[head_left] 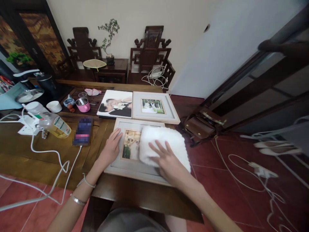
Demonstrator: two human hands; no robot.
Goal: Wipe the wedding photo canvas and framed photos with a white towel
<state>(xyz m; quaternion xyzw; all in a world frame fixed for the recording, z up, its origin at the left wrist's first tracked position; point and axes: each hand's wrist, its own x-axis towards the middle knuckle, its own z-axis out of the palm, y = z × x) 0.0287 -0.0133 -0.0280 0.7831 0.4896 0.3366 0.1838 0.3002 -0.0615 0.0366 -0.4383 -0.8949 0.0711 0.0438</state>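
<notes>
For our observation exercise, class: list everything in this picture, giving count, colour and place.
table: 1, dark wood, centre
nearest frame: 1, pale wood, table's near edge
cloth: 1, white, on nearest frame
far frame: 1, pale, behind it
canvas print: 1, white-edged, left of far frame
cup: 1, pink, table's left part
bottle: 1, clear, yellowish contents, lying at left
chairs: 2, dark carved wood, at back
bag: 1, brown, right of frames
left hand: 1, on nearest frame's left edge
right hand: 1, flat on cloth

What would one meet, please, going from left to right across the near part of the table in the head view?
plastic bottle → phone → left hand → white cloth → brown bag beside the table
</notes>
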